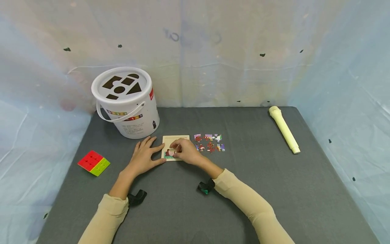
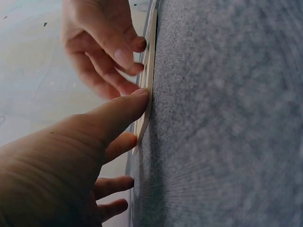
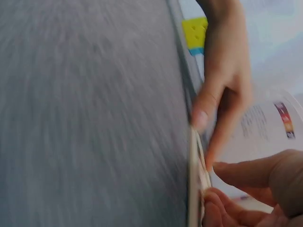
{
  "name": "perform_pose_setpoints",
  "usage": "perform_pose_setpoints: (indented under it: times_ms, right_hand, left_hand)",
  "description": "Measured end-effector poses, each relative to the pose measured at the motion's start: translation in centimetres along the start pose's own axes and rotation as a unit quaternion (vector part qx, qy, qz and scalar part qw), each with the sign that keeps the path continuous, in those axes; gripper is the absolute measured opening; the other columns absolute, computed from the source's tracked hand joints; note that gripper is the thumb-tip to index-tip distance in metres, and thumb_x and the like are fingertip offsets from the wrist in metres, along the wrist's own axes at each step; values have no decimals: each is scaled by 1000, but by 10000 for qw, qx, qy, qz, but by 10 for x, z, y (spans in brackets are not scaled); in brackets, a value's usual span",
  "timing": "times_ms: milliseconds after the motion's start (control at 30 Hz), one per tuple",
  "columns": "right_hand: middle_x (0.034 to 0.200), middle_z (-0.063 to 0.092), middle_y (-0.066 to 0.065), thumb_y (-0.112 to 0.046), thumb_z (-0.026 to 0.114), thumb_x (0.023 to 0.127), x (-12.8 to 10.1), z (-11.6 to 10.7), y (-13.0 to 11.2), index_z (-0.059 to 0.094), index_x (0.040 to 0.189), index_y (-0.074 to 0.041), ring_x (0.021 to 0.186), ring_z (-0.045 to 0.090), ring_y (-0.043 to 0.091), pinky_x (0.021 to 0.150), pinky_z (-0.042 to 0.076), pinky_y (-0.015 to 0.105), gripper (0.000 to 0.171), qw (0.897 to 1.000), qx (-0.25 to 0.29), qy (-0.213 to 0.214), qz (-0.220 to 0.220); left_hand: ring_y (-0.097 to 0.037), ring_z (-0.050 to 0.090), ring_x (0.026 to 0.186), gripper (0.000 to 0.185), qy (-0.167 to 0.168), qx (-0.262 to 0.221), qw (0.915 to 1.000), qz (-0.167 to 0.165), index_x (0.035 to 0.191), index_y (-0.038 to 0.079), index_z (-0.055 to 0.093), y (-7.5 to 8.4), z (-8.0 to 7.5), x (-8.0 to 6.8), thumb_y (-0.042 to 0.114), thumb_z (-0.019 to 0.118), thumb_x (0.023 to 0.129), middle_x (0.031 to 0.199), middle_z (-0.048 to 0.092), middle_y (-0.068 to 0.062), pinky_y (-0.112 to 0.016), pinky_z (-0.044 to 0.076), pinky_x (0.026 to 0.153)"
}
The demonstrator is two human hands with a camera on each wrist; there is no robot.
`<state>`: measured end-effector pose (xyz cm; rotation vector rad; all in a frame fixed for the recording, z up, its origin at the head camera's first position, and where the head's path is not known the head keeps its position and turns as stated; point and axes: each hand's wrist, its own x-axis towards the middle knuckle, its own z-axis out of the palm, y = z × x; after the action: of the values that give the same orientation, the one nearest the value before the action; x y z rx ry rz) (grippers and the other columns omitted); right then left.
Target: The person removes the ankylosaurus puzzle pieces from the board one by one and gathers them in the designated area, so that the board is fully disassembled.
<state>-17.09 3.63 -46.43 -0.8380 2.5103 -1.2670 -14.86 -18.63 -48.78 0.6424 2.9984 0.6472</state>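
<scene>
Grey felt covers the table (image 1: 250, 189) where a person works a small jigsaw, and by the look of it the job has barely begun: one or two pieces sit in the lower corner of the pale puzzle tray (image 1: 175, 139), while a cluster of loose puzzle pieces (image 1: 209, 142) lies just to its right, waiting. The left hand (image 1: 145, 156) lies flat with straight fingers, thumb and forefinger pressed against the tray's left edge to steady it, gripping nothing. The right hand (image 1: 186, 151) rests on the tray with fingertips curled down over a piece at the lower corner, apparently pinching or seating it; the wrist views are too oblique to confirm the grasp. Behind the tray stands a white bucket (image 1: 131, 112) with its shape-sorter lid on, contents hidden. A coloured cube puzzle (image 1: 93, 163) lies well to the left, a cream recorder (image 1: 284, 129) well to the right.
</scene>
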Motion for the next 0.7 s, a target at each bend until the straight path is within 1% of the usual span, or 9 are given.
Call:
perform_pose_setpoints:
  times_ms: [67,133,267,367,467,600,700]
  right_hand:
    - [99,63,11,4,67,82,4,9,-2,65,107,1,76,58,15,64,47,22,25,9999,-101,74,90]
    - [98,64,10,6,66,82,6,14,-4,65,108,1,73,56,13,63,46,21,27,9997,-87,128,205]
    - [95,65,9,7,65,80,9,19,-10,65,109,-1,77,59,14,65,47,21,30,9988,-64,159,450]
    - [93,65,7,6,65,79,11,19,-13,65,110,-3,80,60,14,65,47,21,33,9977,-274,126,600]
    - [91,64,4,6,66,78,12,20,-14,66,111,-4,78,58,12,63,45,20,34,9962,-535,73,683]
    - [89,62,3,4,68,78,13,21,-13,68,106,-5,74,54,10,62,44,21,29,9945,-758,18,718]
    - [89,60,2,0,71,79,12,22,-12,69,103,-6,74,53,10,63,44,22,25,9938,-809,22,765]
  left_hand:
    - [-42,18,136,67,24,5,10000,43,134,19,55,0,0,0,52,70,78,146,32,-19,-69,11,101]
    - [-43,18,136,66,45,21,10000,66,133,19,55,-1,0,0,52,70,78,146,33,-19,-69,11,101]
    - [-42,18,136,67,63,-13,10000,55,133,18,56,-1,0,-1,52,71,77,146,32,-19,-70,11,100]
    - [-42,18,136,67,78,-21,9999,60,133,18,56,-2,1,-1,52,71,77,146,32,-20,-70,11,100]
    - [-43,19,136,68,93,-1,9999,78,133,18,56,-2,1,-2,53,71,77,146,33,-20,-71,11,99]
    - [-44,19,135,68,107,3,9999,102,132,17,56,-1,1,-2,53,71,76,146,33,-21,-71,12,99]
    - [-44,19,135,68,139,10,9998,117,132,17,57,-1,1,-2,53,71,76,146,33,-20,-71,12,99]
